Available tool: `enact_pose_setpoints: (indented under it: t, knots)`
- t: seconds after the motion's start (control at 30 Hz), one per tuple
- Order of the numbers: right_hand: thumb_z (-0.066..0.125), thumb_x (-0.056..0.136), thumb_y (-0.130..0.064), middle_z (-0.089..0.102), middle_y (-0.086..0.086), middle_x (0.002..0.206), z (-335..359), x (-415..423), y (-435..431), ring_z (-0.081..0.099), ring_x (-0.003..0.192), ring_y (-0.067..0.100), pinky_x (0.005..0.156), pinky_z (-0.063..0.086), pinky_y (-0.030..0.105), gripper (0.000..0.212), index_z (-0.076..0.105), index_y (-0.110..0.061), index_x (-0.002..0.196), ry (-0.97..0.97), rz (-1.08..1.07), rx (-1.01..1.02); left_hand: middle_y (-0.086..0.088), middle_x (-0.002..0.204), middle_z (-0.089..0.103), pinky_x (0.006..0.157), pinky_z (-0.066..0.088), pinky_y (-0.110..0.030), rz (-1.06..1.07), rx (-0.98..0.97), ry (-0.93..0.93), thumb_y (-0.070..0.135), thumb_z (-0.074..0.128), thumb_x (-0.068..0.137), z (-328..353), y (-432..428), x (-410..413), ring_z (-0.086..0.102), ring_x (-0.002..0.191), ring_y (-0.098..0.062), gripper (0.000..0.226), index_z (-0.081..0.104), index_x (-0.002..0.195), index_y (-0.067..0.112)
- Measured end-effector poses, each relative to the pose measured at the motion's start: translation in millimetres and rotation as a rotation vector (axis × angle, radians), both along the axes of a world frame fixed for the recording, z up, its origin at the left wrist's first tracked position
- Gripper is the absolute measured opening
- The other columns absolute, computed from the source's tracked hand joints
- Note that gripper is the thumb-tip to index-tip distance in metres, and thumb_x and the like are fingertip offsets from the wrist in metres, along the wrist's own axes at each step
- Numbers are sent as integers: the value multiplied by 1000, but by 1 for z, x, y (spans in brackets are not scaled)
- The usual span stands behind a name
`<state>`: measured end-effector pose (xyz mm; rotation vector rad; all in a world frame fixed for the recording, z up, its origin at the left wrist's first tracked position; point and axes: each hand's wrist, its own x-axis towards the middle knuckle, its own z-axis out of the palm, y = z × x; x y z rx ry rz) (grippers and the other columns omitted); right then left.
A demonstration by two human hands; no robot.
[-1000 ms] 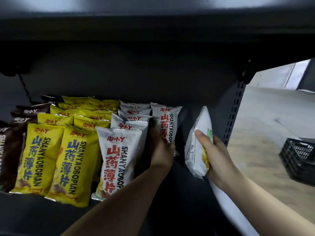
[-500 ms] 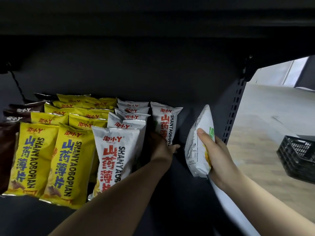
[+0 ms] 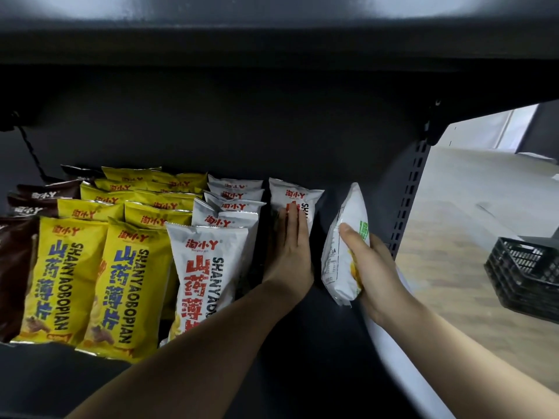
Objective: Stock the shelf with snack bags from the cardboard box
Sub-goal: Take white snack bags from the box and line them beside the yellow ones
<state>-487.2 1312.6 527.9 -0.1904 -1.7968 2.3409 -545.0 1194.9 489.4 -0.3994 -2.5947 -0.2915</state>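
Rows of snack bags stand on a dark shelf [image 3: 302,358]: brown bags [image 3: 15,267] at the left, yellow bags [image 3: 121,282] beside them, white bags [image 3: 208,267] in the middle. A lone white bag [image 3: 295,193] stands further back on the right. My left hand [image 3: 289,252] lies flat with straight fingers against the front of that lone bag. My right hand [image 3: 372,267] grips another white snack bag [image 3: 341,252] edge-on, upright, just right of the left hand and apart from it. The cardboard box is out of view.
The shelf above [image 3: 272,40] hangs low over the bags. A perforated upright [image 3: 408,195] marks the shelf's right end. Beyond it lies a pale floor with a black plastic crate [image 3: 526,273]. Bare shelf surface lies between the lone bag and the upright.
My left hand came out from beside the white row and its fingers straightened onto the lone white bag. My right hand with its bag barely moved.
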Motion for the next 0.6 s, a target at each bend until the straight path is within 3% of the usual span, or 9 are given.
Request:
enact_pose_setpoints:
  t: [0.07,0.13,0.2,0.27,0.33,0.4,0.43,0.53,0.6]
  knots:
    - [64,87,-38,70,8,109,2,1,-2,68,101,25,95,52,48,36,57,-16,115,9,1,16,-19,157,5,120,6,-44,-78,101,34,18,32,91,8,-2,8,1,146,-33,64,13,149,0]
    - [65,87,-38,69,9,110,5,0,-4,69,97,25,91,54,44,39,55,-15,118,21,-29,34,-17,148,35,117,22,-38,-123,344,114,31,22,89,18,-2,27,26,141,-31,62,39,139,-1]
    - [67,87,-34,69,7,107,8,0,-7,69,93,22,84,56,39,41,52,-13,120,39,-90,71,-11,132,53,110,35,-35,-211,539,50,40,20,88,28,-5,50,45,128,-24,64,50,132,5]
    - [66,88,-29,68,7,106,11,0,-11,69,92,20,77,57,35,43,49,-10,122,53,-112,117,-7,128,54,104,40,-37,-300,517,-23,47,27,87,34,-8,72,48,122,-20,64,45,137,10]
    - [62,91,-31,66,5,106,12,0,-17,67,92,17,70,54,30,41,45,-11,123,41,-72,162,-3,146,36,111,32,-38,-352,370,-118,45,47,84,33,-10,82,33,136,-17,78,18,150,17]
    - [58,92,-38,65,3,106,10,1,-24,67,92,17,71,52,30,42,44,-16,124,-3,10,143,0,157,8,116,25,-36,-324,286,-269,27,66,82,27,-13,82,17,144,-17,101,-9,150,26]
    - [58,92,-41,67,5,106,9,1,-26,68,92,19,73,53,32,43,46,-16,125,-30,60,87,2,157,3,115,27,-36,-289,286,-303,15,65,82,24,-16,79,18,144,-19,105,-14,149,29]
    - [59,93,-33,73,7,102,4,-2,-26,71,88,19,70,53,30,37,55,-11,123,-58,197,-53,4,156,11,108,38,-32,-220,420,-331,-4,53,82,19,-26,70,36,136,-19,101,-12,148,34]
    - [61,92,-19,75,-1,95,1,-2,-23,69,85,11,70,45,22,24,61,-13,115,-60,277,-37,5,155,19,105,32,-18,-199,494,-304,-3,52,85,13,-31,67,36,135,-14,92,-5,151,28]
